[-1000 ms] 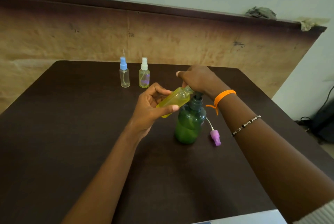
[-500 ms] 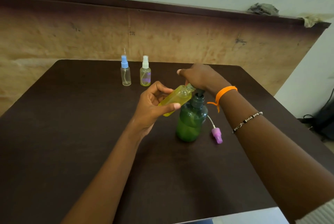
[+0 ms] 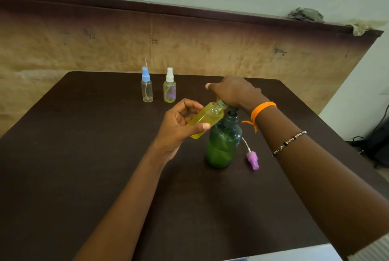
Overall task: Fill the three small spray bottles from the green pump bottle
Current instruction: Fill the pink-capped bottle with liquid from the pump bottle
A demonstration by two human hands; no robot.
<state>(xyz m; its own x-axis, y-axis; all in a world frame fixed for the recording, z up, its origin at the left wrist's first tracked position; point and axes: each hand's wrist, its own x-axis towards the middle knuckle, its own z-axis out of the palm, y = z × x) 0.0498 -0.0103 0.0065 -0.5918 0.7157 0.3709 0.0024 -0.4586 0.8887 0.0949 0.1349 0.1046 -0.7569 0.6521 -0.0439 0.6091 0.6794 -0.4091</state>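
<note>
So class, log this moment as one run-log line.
left hand: holds tilted bottle at pump spout | right hand: presses pump bottle | purple cap: on table

No words, numbers or brand names can be read anywhere. The small bottle with the white cap (image 3: 169,87), at about 11 o'clock from the green pump bottle (image 3: 222,145), has a purple mark on its front, but it is too blurry to tell if it is letters or just a picture. The brown wall board (image 3: 189,50) at 12 o'clock has a few dark smudges that might be scribbles. They cannot be read.
</note>
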